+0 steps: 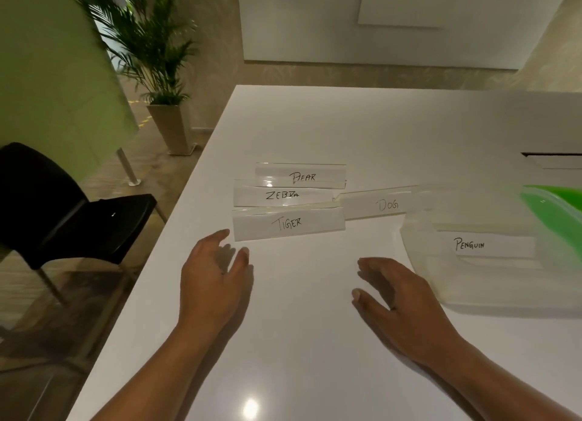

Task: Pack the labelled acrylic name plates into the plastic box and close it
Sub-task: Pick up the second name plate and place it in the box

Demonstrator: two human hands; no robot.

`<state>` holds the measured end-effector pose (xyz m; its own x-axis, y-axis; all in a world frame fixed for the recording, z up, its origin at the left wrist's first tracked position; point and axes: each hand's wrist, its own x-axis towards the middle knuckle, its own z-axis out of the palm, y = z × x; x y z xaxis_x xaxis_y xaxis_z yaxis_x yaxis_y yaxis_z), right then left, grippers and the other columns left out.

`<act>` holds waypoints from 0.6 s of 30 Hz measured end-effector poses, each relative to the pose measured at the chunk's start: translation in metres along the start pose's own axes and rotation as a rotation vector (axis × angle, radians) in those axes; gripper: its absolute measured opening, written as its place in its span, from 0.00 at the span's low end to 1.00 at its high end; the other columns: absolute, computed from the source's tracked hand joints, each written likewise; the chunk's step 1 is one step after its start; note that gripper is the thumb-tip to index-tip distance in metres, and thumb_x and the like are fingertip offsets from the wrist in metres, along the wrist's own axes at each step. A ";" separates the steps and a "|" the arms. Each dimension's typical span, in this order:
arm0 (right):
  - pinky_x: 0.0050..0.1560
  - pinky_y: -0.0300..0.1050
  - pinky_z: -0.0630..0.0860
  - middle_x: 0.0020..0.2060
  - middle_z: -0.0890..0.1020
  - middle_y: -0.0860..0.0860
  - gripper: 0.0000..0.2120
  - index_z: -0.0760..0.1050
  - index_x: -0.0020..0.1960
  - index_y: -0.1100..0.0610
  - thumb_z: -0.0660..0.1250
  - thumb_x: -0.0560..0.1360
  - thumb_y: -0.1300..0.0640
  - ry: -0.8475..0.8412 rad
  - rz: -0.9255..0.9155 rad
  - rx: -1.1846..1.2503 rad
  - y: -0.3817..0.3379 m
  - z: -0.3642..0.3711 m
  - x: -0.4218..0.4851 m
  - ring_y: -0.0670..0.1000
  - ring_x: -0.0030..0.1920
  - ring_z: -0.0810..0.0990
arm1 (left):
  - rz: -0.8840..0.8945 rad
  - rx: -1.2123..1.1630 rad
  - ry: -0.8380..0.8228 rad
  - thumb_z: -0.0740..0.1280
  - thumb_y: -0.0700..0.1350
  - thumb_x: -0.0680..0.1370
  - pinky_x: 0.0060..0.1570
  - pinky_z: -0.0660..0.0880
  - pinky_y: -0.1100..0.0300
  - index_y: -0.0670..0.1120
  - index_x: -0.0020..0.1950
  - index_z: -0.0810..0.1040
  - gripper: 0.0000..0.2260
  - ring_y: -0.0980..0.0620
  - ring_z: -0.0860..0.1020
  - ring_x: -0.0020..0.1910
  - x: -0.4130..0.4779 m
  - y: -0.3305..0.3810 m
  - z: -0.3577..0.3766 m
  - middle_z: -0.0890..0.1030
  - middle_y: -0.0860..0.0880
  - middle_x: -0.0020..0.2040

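Left hand (214,282): hovering over the table (299,357) near its left edge, fingers spread, holding nothing; fingertips pointing at the TIGER plate (288,224), just short of that plate's left end.

Right hand (400,301): hovering toward the middle of the table, fingers spread, holding nothing; lying just left of the box (472,294), not touching it.

TIGER plate: lying nearest the hands, long axis running left to right across the table, slightly tilted. The left hand is the nearer one; the right end is sitting well ahead of the right hand.

ZEBRA plate (282,195): lying just behind TIGER, same axis, edges appearing to touch.

BEAR plate (302,176): lying farthest back, same axis.

DOG plate (378,205): lying to the right of the stack, one end running up to the box.

Box: sitting toward the right edge, open, PENGUIN plate (494,246) already lying inside along the same axis.

Lid (554,213): green, resting behind the box.

Judgement: four plates are waiting; TIGER is looking like the next pick, gripped across its short side or by both ends.
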<state>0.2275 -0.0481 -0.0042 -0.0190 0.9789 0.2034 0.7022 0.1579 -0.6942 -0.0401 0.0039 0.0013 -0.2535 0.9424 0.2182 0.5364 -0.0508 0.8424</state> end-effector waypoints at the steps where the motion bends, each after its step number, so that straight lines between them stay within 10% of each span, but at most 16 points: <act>1: 0.53 0.25 0.70 0.58 0.80 0.44 0.19 0.76 0.64 0.52 0.72 0.73 0.54 0.030 -0.010 0.031 -0.003 0.002 0.009 0.30 0.57 0.76 | -0.017 -0.008 0.027 0.69 0.47 0.77 0.53 0.68 0.65 0.47 0.69 0.73 0.20 0.59 0.70 0.58 0.007 0.000 0.001 0.75 0.49 0.67; 10: 0.52 0.37 0.71 0.44 0.83 0.46 0.16 0.79 0.62 0.55 0.66 0.75 0.56 0.221 0.319 0.119 -0.010 0.017 0.086 0.47 0.48 0.80 | -0.156 -0.062 0.120 0.69 0.46 0.77 0.57 0.70 0.59 0.45 0.63 0.79 0.15 0.47 0.78 0.59 0.036 -0.007 0.006 0.80 0.48 0.61; 18: 0.24 0.38 0.75 0.33 0.83 0.54 0.12 0.80 0.57 0.58 0.66 0.75 0.61 0.277 0.418 0.320 -0.007 0.025 0.111 0.44 0.24 0.78 | -0.153 -0.039 0.096 0.67 0.46 0.78 0.57 0.70 0.61 0.44 0.62 0.80 0.14 0.47 0.79 0.58 0.041 -0.008 0.007 0.81 0.46 0.61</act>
<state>0.2029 0.0627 0.0057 0.4294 0.9031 0.0110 0.3597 -0.1599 -0.9193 -0.0491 0.0453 0.0006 -0.4065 0.9042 0.1307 0.4546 0.0761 0.8874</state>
